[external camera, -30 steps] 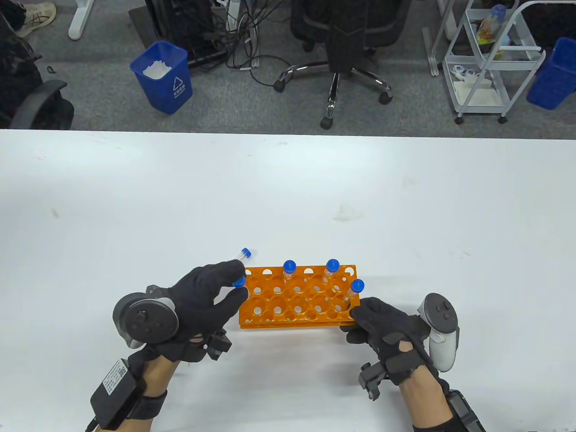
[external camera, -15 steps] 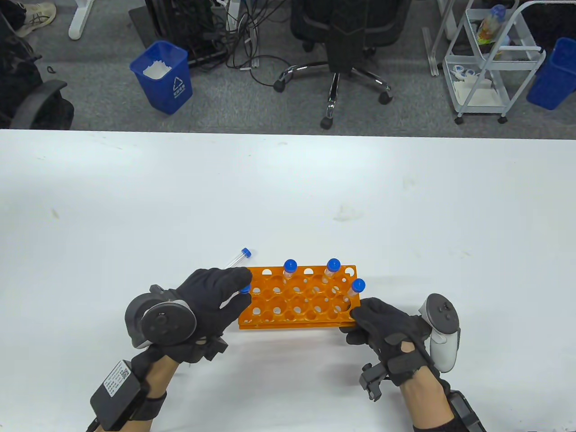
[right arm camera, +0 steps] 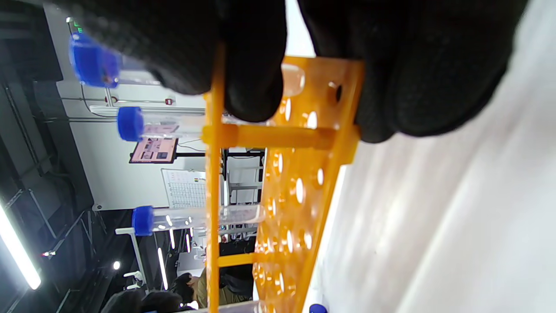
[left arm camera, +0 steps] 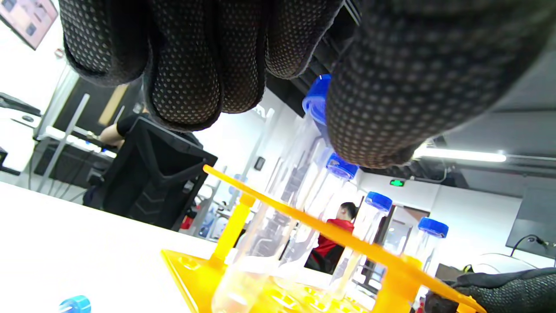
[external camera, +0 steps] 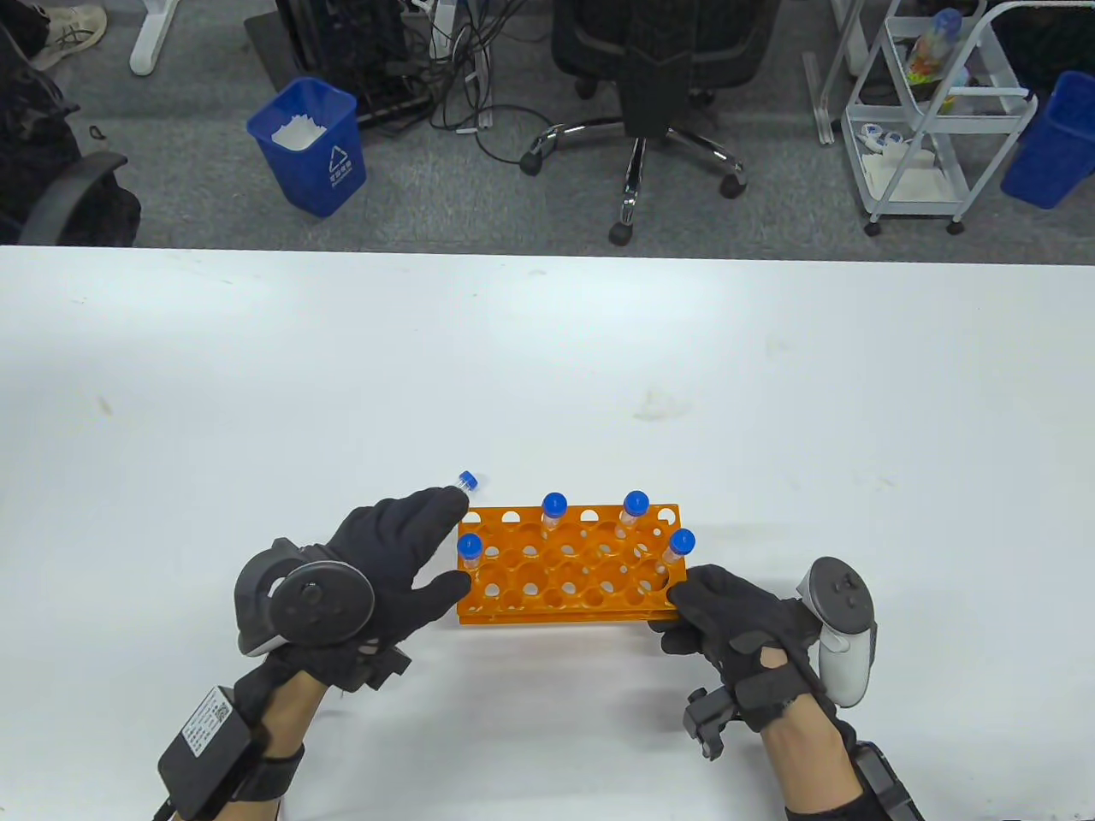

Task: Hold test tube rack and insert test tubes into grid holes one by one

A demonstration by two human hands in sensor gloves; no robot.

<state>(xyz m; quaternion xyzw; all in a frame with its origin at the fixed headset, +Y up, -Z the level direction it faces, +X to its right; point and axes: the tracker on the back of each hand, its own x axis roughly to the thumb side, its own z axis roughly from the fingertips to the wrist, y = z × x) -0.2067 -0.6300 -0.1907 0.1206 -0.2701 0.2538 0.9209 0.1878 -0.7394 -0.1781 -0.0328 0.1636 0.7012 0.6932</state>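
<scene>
1. The worktop [external camera: 770, 385] carries an orange test tube rack [external camera: 569, 566] near the middle of its near edge, with the long side running along that edge.
2. The rack's right end is gripped by the right hand [external camera: 727, 620]; in the right wrist view the fingers [right arm camera: 252, 78] are closed over the top plate and the thumb is pressed on the base plate, presumably so the rack is kept steady while tubes are pushed in.
3. The left hand [external camera: 393, 556] is held at the rack's left end with its fingers spread and nothing gripped, judged to be a release of the tube just seated.
4. Four blue-capped tubes are stood in the rack; the newest tube [external camera: 470, 550] sits at the left end.
5. One loose tube [external camera: 463, 483] lies on the worktop just beyond the rack's far left corner, mostly hidden under the left fingers in the table view.
6. The tubes' clear bodies below the top plate are shown only in the wrist views.
</scene>
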